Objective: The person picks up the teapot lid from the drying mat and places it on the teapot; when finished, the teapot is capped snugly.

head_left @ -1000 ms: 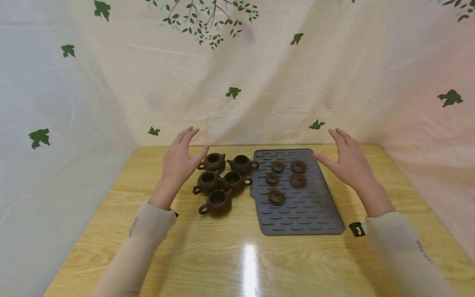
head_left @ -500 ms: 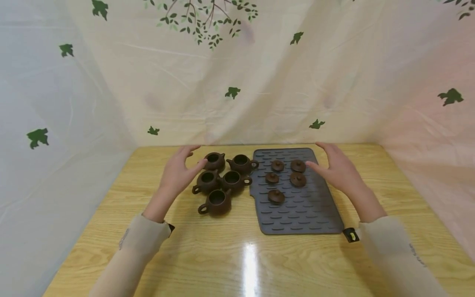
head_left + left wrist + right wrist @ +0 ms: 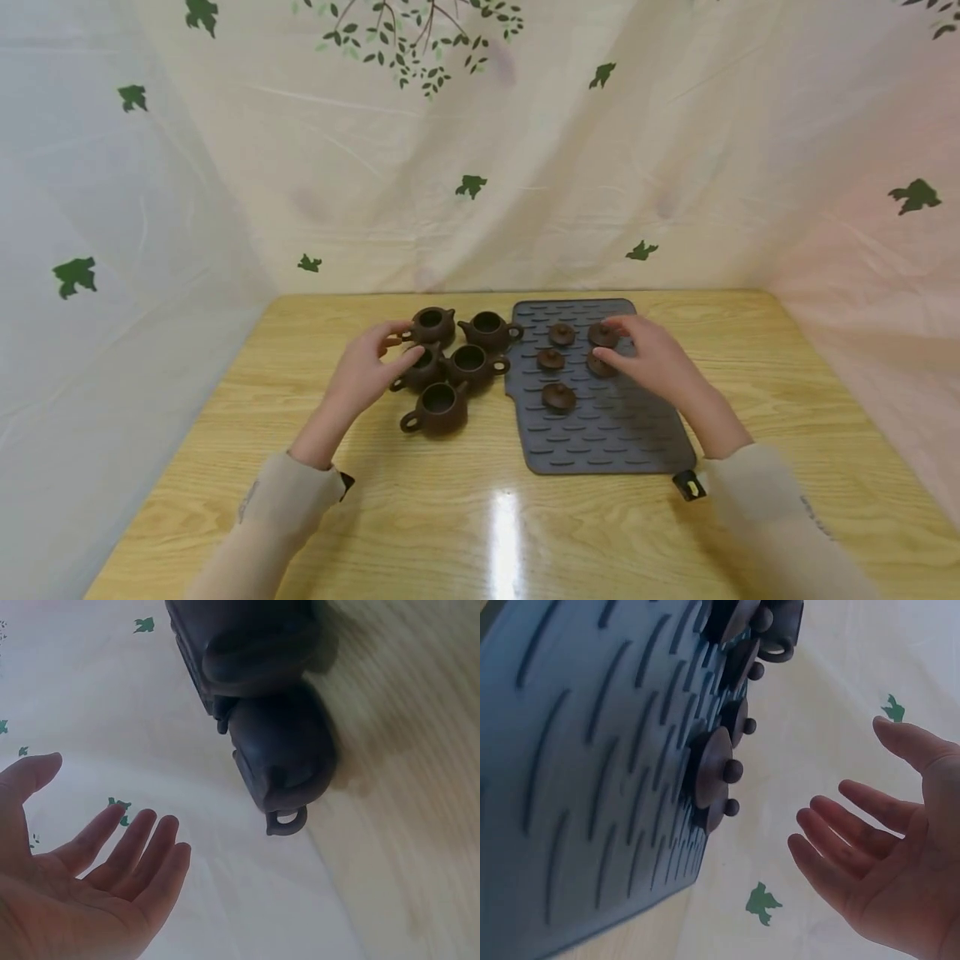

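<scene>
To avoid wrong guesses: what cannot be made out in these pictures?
Head: middle-left teapot, partly behind left hand.
Head: lower right lid, partly behind right hand.
Head: right sleeve lettering, too small to read.
Left wrist: upper teapot, cut by top edge.
Right wrist: mat, cut by left edge.

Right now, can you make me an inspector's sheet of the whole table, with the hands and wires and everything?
Surface: wooden table, with a grey ridged mat lying on it.
Job's things: five dark brown teapots with no lids on, grouped left of the mat; five matching lids on the mat, knobs up.
Clutter: nothing seen.
Hands: left hand open near the leftmost teapots, holding nothing; right hand open near the two rightmost lids, holding nothing.
Cables: nothing seen.
Surroundings: pale cloth with green leafy patterns, behind and at both sides.
</scene>
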